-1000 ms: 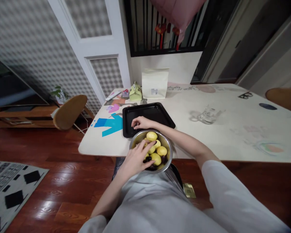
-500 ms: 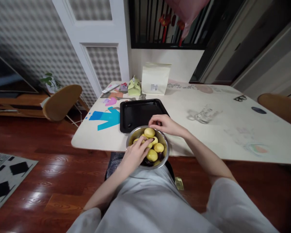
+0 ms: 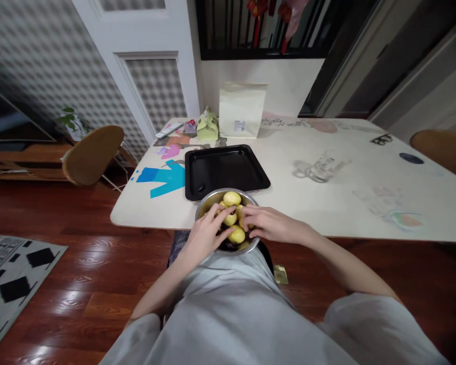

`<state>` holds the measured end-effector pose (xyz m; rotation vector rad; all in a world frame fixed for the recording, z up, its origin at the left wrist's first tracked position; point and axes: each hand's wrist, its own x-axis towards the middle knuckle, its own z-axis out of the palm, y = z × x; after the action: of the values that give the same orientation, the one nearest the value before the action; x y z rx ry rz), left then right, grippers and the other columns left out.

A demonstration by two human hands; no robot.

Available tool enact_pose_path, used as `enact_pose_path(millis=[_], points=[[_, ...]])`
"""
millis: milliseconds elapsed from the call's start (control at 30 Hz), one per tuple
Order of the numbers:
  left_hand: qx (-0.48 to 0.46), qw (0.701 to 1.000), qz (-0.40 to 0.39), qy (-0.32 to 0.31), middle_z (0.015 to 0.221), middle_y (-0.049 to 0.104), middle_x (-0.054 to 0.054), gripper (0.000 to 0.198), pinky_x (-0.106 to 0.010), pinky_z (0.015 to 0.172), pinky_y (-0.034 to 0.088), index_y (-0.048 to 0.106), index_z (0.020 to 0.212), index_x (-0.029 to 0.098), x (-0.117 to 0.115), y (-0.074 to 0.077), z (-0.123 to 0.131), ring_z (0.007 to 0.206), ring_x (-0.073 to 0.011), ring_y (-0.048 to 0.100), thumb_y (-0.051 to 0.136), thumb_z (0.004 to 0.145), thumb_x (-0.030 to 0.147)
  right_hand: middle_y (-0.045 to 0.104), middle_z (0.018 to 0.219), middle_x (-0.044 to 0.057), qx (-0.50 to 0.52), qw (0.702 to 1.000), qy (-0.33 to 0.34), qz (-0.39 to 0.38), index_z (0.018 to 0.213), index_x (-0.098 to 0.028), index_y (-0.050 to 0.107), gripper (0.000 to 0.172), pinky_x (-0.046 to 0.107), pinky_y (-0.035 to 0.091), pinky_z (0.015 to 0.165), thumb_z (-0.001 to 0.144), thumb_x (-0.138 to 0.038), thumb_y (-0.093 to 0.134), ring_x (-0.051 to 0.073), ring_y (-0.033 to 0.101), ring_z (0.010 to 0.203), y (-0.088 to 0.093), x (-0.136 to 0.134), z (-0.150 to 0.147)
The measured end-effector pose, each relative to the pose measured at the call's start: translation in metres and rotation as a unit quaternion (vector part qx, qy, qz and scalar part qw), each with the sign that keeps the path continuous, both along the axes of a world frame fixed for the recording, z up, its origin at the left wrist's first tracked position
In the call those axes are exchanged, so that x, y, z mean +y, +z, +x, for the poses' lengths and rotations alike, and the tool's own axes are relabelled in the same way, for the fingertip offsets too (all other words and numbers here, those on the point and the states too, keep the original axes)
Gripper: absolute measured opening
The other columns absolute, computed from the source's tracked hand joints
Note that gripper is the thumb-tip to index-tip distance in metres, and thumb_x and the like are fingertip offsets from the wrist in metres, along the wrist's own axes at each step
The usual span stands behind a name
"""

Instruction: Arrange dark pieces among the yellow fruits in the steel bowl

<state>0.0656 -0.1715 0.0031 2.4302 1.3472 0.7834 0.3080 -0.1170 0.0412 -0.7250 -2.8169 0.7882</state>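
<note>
A metal bowl (image 3: 209,198) rests at the table's near edge, against my body. Several yellow, lemon-like fruits (image 3: 232,198) are heaped in it, with small dark, roundish fruits (image 3: 228,246) low among them. My left hand (image 3: 209,228) reaches in from the left, fingers and thumb apart around a yellow fruit; a small dark red piece (image 3: 233,209) shows at its fingertips. From the right, my right hand (image 3: 264,222) dips over the rim with its fingers bent against the yellow fruit. What lies under those fingertips is hidden.
Just beyond the bowl lies a black baking tray (image 3: 226,170). A clear glass (image 3: 319,170) stands to its right. Behind are a white paper bag (image 3: 243,110), a small green packet (image 3: 207,125) and a remote (image 3: 169,130). Chairs (image 3: 93,156) flank the table (image 3: 289,213).
My right hand has moved from above the bowl's far rim, beside the tray, down into the bowl. My left hand's fingers have spread further around the fruit. The view has tilted slightly down.
</note>
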Motion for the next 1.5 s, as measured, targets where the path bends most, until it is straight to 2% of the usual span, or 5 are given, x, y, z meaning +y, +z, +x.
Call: enact_pose_path(millis=[300,633,900,1133,1500], points=[[0.082,0.997,-0.013,0.006,0.133,0.063,-0.014,0.099,-0.052,0.104,0.055,0.019,0.164,0.028,-0.008,0.004,-0.01,0.126,-0.0357,0.061,0.081,0.086,0.033,0.07,0.101,0.006,0.127,0.989,-0.07,-0.005,0.109,-0.019,0.065,0.011,0.032,0.051,0.082,0.1,-0.024,0.059,0.019,0.065,0.088,0.002,0.004,-0.008],[-0.024,0.995,-0.082,-0.054,0.115,0.068,-0.009,0.068,-0.044,0.102,0.055,0.041,0.155,0.027,-0.011,0.007,-0.021,0.113,-0.0269,0.066,0.067,0.093,0.012,0.072,0.117,0.01,0.135,0.989,-0.028,0.054,0.125,-0.02,0.069,0.031,0.038,0.053,0.097,0.096,-0.017,0.058,0.024,0.067,0.11,-0.003,0.025,-0.024],[-0.204,0.966,-0.142,-0.074,0.097,0.07,-0.007,0.01,-0.03,0.083,0.056,0.072,0.094,0.019,0.018,0.017,-0.039,0.092,-0.0203,0.068,0.073,0.092,0.028,0.072,0.102,0.005,0.125,0.99,-0.04,0.041,0.109,-0.019,0.07,0.017,0.027,0.048,0.076,0.092,-0.019,0.065,0.018,0.066,0.087,-0.004,0.03,-0.035],[-0.337,0.935,-0.067,0.083,0.09,0.067,-0.005,0.018,-0.028,0.075,0.057,0.068,0.087,0.018,0.092,-0.008,-0.065,0.087,-0.0187,0.066,0.075,0.084,0.034,0.064,0.073,-0.003,0.17,0.983,-0.069,-0.013,0.093,-0.017,0.07,0.009,0.022,0.04,0.062,0.084,-0.018,0.067,0.011,0.055,0.063,-0.002,0.054,-0.051],[-0.067,0.983,0.048,0.163,0.085,0.061,-0.005,0.012,-0.032,0.077,0.051,0.063,0.084,0.019,0.125,-0.027,-0.061,0.081,-0.0194,0.06,0.058,0.093,0.014,0.072,0.069,0.002,-0.007,0.991,-0.131,-0.035,0.072,-0.013,0.073,0.003,0.022,0.044,0.065,0.075,-0.013,0.074,0.013,0.062,0.067,-0.001,0.15,-0.131]])
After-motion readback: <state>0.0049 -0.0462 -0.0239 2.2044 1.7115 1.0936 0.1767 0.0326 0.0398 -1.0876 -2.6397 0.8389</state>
